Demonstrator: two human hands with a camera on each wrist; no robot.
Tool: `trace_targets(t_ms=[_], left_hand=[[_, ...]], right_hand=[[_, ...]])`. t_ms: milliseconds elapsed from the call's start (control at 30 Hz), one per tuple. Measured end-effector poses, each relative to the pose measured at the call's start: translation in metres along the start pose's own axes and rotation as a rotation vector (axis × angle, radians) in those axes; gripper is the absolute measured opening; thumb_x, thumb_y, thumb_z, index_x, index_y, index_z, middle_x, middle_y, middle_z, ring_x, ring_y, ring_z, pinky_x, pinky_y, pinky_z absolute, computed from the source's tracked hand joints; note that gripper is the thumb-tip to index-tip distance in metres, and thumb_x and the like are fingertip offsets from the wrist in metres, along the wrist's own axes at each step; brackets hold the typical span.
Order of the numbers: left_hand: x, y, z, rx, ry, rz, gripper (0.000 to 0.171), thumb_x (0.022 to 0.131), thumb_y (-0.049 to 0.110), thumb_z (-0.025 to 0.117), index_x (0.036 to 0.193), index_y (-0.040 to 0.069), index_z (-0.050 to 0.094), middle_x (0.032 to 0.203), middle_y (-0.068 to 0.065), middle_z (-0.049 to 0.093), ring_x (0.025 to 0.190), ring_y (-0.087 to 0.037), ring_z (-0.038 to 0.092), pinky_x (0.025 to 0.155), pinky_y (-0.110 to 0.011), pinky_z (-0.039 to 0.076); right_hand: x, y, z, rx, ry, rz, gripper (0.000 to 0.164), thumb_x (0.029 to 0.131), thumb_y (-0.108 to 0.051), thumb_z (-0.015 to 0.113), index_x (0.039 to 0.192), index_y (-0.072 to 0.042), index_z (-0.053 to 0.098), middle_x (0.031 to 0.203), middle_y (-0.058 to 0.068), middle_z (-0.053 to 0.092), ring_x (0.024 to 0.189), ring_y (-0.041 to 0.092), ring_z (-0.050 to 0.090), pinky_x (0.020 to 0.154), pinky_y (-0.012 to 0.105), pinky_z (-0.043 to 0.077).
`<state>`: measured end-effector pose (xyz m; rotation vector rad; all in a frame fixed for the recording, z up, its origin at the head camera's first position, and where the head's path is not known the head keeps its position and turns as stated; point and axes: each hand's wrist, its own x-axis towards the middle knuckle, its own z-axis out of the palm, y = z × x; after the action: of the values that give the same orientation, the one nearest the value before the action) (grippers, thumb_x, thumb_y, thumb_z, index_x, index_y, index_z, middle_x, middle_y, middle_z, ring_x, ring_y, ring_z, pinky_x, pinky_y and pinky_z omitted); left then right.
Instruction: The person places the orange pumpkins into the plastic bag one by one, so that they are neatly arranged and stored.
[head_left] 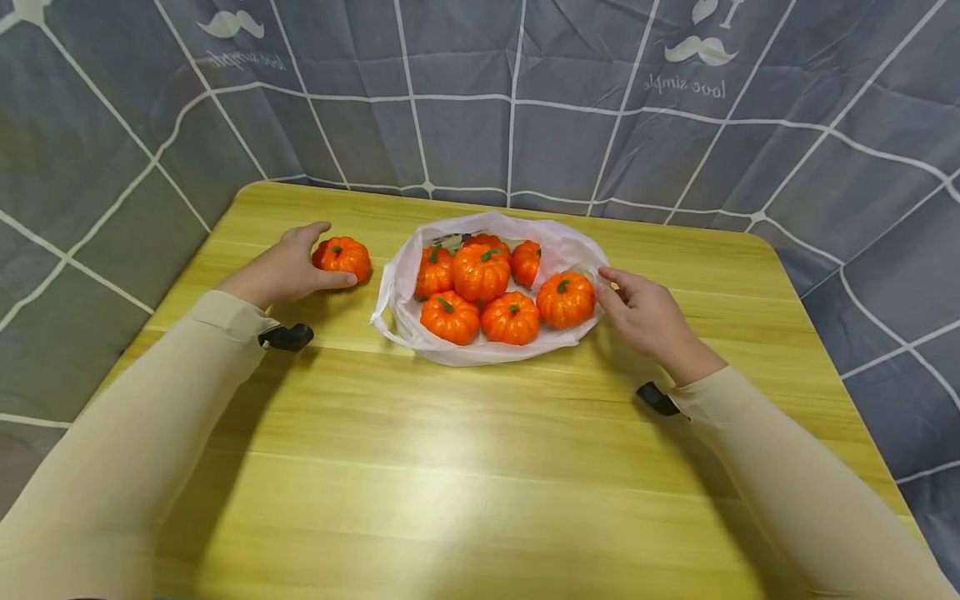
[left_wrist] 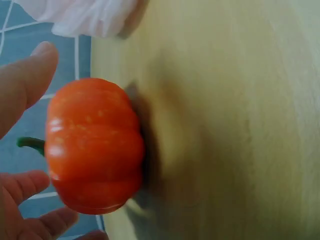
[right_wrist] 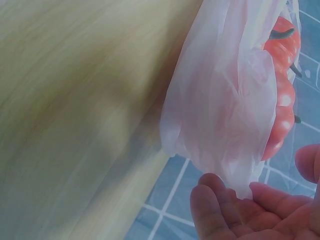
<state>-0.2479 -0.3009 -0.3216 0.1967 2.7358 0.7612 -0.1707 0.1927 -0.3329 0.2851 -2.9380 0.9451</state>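
A small orange pumpkin (head_left: 347,257) with a green stem sits on the table, left of the bag. My left hand (head_left: 288,268) is spread around it, thumb on the near side and fingers on the far side; the left wrist view has the thumb standing off the pumpkin (left_wrist: 95,145). Several more small pumpkins (head_left: 481,272) lie inside an opened white plastic bag (head_left: 480,355). At the bag's right edge is my right hand (head_left: 651,318). In the right wrist view its fingertips (right_wrist: 212,200) touch the bag's thin plastic (right_wrist: 220,110), with the thumb held apart.
The wooden table (head_left: 450,467) has rounded far corners. Grey cloth (head_left: 465,133) with white grid lines hangs behind it and along both sides. A black strap piece (head_left: 287,337) sits at the left wrist, and another (head_left: 657,399) at the right wrist.
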Motion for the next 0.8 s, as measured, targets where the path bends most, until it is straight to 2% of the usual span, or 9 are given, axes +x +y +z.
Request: trace_targets(t_ms=[233,433,567,667,733,800], left_hand=[[0.002,-0.001,0.007,-0.020,-0.008,0.018,0.105,0.094,0.045,0.076,0.167,-0.001,0.015,0.164,-0.034,0.028,0.142,-0.050,0.038,0.123,-0.067,0.027],[0.005,-0.002,0.010,-0.012,0.005,0.001,0.096,0.096,0.041,0.072,0.165,0.000,0.020,0.159,-0.032,0.036,0.135,-0.048,0.043,0.120,-0.066,0.031],[0.003,-0.001,0.010,-0.034,0.102,0.000,0.092,0.094,0.041,0.072,0.163,-0.001,0.026,0.153,-0.031,0.044,0.129,-0.047,0.048,0.116,-0.065,0.037],[-0.005,0.018,0.003,-0.105,0.202,0.031,0.092,0.093,0.044,0.073,0.163,0.002,0.028,0.153,-0.028,0.047,0.128,-0.045,0.051,0.113,-0.063,0.041],[-0.015,0.044,-0.001,-0.166,0.236,0.085,0.089,0.094,0.042,0.073,0.163,0.006,0.030,0.153,-0.024,0.048,0.128,-0.042,0.053,0.112,-0.061,0.044],[-0.025,0.076,-0.003,-0.203,0.239,0.167,0.085,0.093,0.037,0.075,0.161,0.008,0.033,0.152,-0.019,0.050,0.127,-0.039,0.055,0.110,-0.057,0.048]], right_hand=[[-0.001,-0.001,0.001,0.013,-0.004,0.011,0.053,0.109,-0.036,0.051,0.152,-0.004,0.056,0.102,0.018,0.074,0.078,0.024,0.057,0.068,0.029,0.044],[0.000,0.000,0.002,0.006,-0.014,0.013,0.053,0.109,-0.035,0.051,0.152,-0.004,0.055,0.107,0.020,0.074,0.083,0.027,0.058,0.073,0.034,0.045],[0.000,0.000,0.003,0.009,-0.020,0.021,0.055,0.109,-0.038,0.051,0.153,-0.005,0.055,0.105,0.021,0.073,0.087,0.029,0.060,0.078,0.038,0.047],[0.001,0.000,0.003,0.007,-0.024,0.025,0.056,0.109,-0.040,0.050,0.154,-0.005,0.054,0.108,0.022,0.073,0.091,0.031,0.060,0.081,0.040,0.047],[0.001,0.000,0.002,0.006,-0.025,0.028,0.056,0.109,-0.040,0.050,0.154,-0.005,0.053,0.110,0.022,0.073,0.092,0.031,0.060,0.082,0.040,0.048],[0.000,0.000,0.000,0.008,-0.026,0.030,0.056,0.109,-0.039,0.050,0.154,-0.005,0.053,0.117,0.024,0.073,0.095,0.032,0.062,0.084,0.042,0.050]])
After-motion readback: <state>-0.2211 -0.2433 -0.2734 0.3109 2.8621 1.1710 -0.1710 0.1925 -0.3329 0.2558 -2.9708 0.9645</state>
